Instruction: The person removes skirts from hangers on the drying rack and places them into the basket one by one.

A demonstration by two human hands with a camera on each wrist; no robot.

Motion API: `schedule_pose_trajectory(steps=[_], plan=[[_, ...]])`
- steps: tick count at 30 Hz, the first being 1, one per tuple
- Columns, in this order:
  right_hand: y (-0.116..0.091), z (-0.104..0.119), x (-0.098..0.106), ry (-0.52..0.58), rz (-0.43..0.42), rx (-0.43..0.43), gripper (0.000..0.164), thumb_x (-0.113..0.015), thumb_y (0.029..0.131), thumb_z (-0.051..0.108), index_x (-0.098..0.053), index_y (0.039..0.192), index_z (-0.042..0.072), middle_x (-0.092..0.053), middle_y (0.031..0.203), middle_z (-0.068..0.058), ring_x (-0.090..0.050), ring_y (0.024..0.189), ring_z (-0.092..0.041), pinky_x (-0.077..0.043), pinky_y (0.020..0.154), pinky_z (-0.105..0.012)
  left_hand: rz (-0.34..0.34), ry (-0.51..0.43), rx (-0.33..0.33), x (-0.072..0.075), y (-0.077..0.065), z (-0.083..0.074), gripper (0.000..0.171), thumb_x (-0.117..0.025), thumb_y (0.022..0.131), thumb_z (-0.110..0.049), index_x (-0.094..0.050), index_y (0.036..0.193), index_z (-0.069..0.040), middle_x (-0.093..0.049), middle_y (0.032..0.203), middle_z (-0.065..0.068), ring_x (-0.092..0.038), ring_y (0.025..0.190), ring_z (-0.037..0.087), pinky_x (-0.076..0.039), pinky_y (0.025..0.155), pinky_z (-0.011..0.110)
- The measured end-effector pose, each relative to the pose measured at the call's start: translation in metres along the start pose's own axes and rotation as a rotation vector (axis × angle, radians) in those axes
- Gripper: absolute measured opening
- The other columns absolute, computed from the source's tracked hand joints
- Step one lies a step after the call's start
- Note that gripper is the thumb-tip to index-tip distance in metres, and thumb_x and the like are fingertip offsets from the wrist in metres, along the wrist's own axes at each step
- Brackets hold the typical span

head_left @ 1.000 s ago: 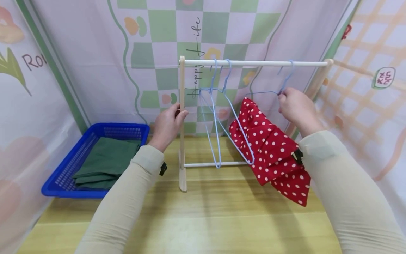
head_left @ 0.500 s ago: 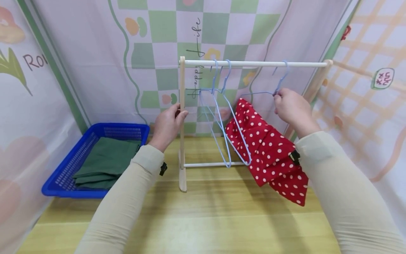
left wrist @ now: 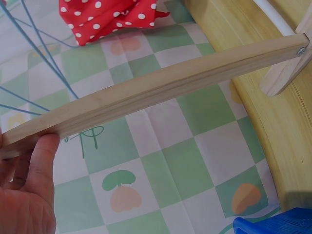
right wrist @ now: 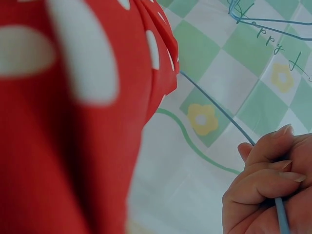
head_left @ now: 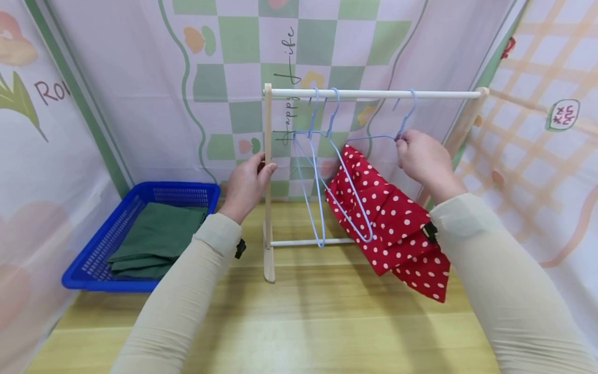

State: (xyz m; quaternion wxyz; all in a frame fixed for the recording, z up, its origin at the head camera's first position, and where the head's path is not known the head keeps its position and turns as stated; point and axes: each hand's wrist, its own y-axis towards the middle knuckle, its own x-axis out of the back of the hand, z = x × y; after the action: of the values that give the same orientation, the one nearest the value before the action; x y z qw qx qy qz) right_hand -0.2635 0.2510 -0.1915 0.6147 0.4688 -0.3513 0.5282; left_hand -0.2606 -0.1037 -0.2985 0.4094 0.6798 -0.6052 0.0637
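My right hand (head_left: 422, 158) grips a blue clothes hanger (head_left: 374, 137) just below its hook, which sits over the rack's white top rail (head_left: 364, 94). A red cloth with white dots (head_left: 383, 218) hangs from this hanger, folded and slanting down to the right. In the right wrist view the fingers (right wrist: 263, 187) curl round the blue wire, beside the red cloth (right wrist: 97, 122). My left hand (head_left: 247, 187) holds the rack's left wooden post (head_left: 268, 135), thumb on the near side. The left wrist view shows that hand (left wrist: 31, 195) at the post (left wrist: 161, 87).
Two bare blue hangers (head_left: 322, 182) hang on the rail between my hands, overlapping the red cloth in the head view. A blue basket (head_left: 212, 195) with folded green cloth (head_left: 159, 236) stands at left on the wooden table (head_left: 299, 322). Patterned fabric walls enclose it.
My right hand has slid the hanger with the red dotted cloth leftward along the rail. The bare hangers sway a little. My left hand stays on the post.
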Motion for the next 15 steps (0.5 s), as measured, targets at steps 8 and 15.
schedule_pose_trajectory(steps=[8, 15], plan=[[-0.0010, 0.0045, -0.0026, 0.003, -0.002, 0.008, 0.051, -0.029, 0.113, 0.038, -0.058, 0.130, -0.001, -0.066, 0.103, -0.021, -0.058, 0.088, -0.036, -0.046, 0.074, -0.051, 0.003, -0.009, 0.006, 0.0002, 0.0002, -0.0002, 0.035, -0.055, 0.109, -0.038, -0.065, 0.123, -0.008, -0.072, 0.103, 0.009, -0.068, 0.088, 0.024, -0.059, 0.077, 0.041], [-0.0024, 0.0081, -0.0035, -0.006, -0.006, 0.029, 0.051, -0.029, 0.113, 0.037, -0.058, 0.130, -0.001, -0.067, 0.101, -0.020, -0.059, 0.087, -0.036, -0.046, 0.074, -0.051, 0.002, 0.005, 0.007, -0.0006, 0.0011, 0.0008, 0.035, -0.054, 0.109, -0.038, -0.066, 0.122, -0.008, -0.072, 0.101, 0.009, -0.067, 0.086, 0.024, -0.058, 0.076, 0.041]])
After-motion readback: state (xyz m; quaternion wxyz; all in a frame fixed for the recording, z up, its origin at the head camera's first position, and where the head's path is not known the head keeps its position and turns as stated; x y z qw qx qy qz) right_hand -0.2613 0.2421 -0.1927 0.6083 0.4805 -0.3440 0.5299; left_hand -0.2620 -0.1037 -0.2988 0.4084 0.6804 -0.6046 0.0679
